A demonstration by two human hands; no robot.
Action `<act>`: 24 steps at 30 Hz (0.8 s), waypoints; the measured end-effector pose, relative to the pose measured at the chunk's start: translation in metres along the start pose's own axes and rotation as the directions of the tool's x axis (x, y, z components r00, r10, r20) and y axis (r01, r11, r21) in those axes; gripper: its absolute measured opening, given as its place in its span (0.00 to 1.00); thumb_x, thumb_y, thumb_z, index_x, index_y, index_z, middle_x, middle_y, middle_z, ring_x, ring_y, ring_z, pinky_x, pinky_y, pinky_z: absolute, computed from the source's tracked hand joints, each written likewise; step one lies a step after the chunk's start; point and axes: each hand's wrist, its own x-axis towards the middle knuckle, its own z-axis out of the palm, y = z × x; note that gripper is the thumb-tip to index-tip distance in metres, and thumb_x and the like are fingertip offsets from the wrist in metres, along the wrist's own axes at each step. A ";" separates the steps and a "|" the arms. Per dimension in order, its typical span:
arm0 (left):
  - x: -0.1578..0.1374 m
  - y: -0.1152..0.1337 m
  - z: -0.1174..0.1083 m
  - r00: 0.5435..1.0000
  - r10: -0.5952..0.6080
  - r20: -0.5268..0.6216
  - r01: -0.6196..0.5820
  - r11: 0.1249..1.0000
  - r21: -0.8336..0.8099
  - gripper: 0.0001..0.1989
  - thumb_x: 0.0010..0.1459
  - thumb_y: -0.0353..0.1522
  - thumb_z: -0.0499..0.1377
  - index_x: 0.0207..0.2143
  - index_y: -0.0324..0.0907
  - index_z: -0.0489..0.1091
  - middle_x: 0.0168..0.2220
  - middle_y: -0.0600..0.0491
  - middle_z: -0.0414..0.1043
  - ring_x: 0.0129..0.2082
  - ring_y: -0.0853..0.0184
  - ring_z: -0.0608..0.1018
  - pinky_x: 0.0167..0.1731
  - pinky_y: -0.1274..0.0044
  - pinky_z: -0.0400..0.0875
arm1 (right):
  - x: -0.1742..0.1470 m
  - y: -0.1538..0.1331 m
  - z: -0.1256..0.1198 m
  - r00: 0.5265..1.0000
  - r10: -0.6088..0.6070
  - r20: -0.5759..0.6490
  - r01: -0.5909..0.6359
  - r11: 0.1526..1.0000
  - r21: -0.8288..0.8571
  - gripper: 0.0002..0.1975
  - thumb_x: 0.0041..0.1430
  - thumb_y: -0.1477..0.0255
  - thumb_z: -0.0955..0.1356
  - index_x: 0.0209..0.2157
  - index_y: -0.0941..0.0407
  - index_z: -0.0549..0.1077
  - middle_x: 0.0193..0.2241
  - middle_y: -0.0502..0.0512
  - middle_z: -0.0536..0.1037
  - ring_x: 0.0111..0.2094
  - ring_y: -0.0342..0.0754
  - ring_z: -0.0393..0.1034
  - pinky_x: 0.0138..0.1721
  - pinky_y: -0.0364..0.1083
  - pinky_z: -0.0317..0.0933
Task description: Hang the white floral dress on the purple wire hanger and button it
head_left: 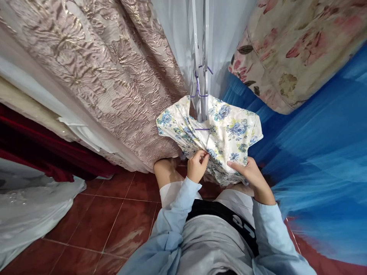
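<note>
Pale-blue sleeves: reach forward over red floor tiles (pixel 114 217).
Left hand (pixel 197 165): fingers pinched shut on the floral garment (pixel 226 133) at its lower middle.
Right hand (pixel 249 172): closed on the garment's lower right edge.
Garment: hangs on a purple hanger (pixel 200 86), between the brocade curtain (pixel 114 76) and blue netting (pixel 315 152).

The floral garment (pixel 226 131) is thin matt printed cloth, creased where the left hand (pixel 197 165) and right hand (pixel 249 172) pinch it. It hangs on a slim purple hanger (pixel 200 91), seemingly plastic-coated wire. On the left, the brocade curtain (pixel 106 76) is heavy woven cloth with a raised metallic sheen. On the right, the blue netting (pixel 321 160) is sheer, fine mesh. The floor tiles (pixel 114 221) are glossy red ceramic.
</note>
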 end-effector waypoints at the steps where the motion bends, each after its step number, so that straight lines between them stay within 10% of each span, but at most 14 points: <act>1: 0.001 0.001 0.001 1.000 0.007 0.017 -0.007 1.000 0.000 0.09 0.65 0.38 0.57 0.34 0.43 0.69 0.28 0.54 0.73 0.26 0.69 0.73 0.31 0.77 0.64 | 0.001 -0.001 -0.002 1.000 0.002 0.011 -0.002 1.000 -0.012 0.27 0.41 0.57 0.81 0.40 0.60 0.82 0.43 0.62 0.84 0.39 0.58 0.79 0.40 0.50 0.73; 7: -0.005 0.009 0.002 0.994 -0.087 0.061 0.093 0.990 -0.108 0.13 0.61 0.35 0.56 0.24 0.41 0.62 0.19 0.58 0.62 0.20 0.73 0.66 0.25 0.80 0.59 | 0.014 0.008 -0.018 0.969 -0.198 -0.150 0.157 0.955 -0.252 0.30 0.47 0.55 0.78 0.47 0.60 0.77 0.48 0.65 0.81 0.47 0.62 0.75 0.49 0.57 0.70; 11: -0.013 0.013 0.001 0.967 -0.218 0.135 0.250 0.917 -0.310 0.14 0.58 0.38 0.59 0.23 0.40 0.67 0.18 0.57 0.64 0.20 0.73 0.67 0.23 0.80 0.60 | 0.015 0.019 -0.005 0.718 -0.574 -0.393 0.286 0.758 -0.586 0.31 0.48 0.59 0.77 0.52 0.58 0.71 0.53 0.67 0.73 0.54 0.62 0.67 0.55 0.60 0.62; 17: -0.022 0.027 0.001 0.921 -0.301 0.246 0.384 0.809 -0.445 0.14 0.54 0.39 0.64 0.25 0.37 0.73 0.16 0.57 0.64 0.17 0.75 0.64 0.21 0.81 0.57 | 0.007 0.040 0.056 0.888 -0.443 0.121 0.440 0.747 -0.499 0.04 0.59 0.69 0.67 0.35 0.55 0.71 0.33 0.54 0.77 0.37 0.52 0.70 0.41 0.48 0.62; 24: -0.011 0.034 -0.006 0.875 -0.374 0.307 0.482 0.618 -0.621 0.18 0.50 0.42 0.68 0.24 0.35 0.73 0.16 0.59 0.61 0.15 0.79 0.58 0.18 0.83 0.48 | 0.017 0.058 0.079 0.866 -0.495 0.068 0.474 0.771 -0.425 0.12 0.62 0.67 0.65 0.25 0.54 0.64 0.22 0.49 0.67 0.26 0.46 0.61 0.31 0.45 0.53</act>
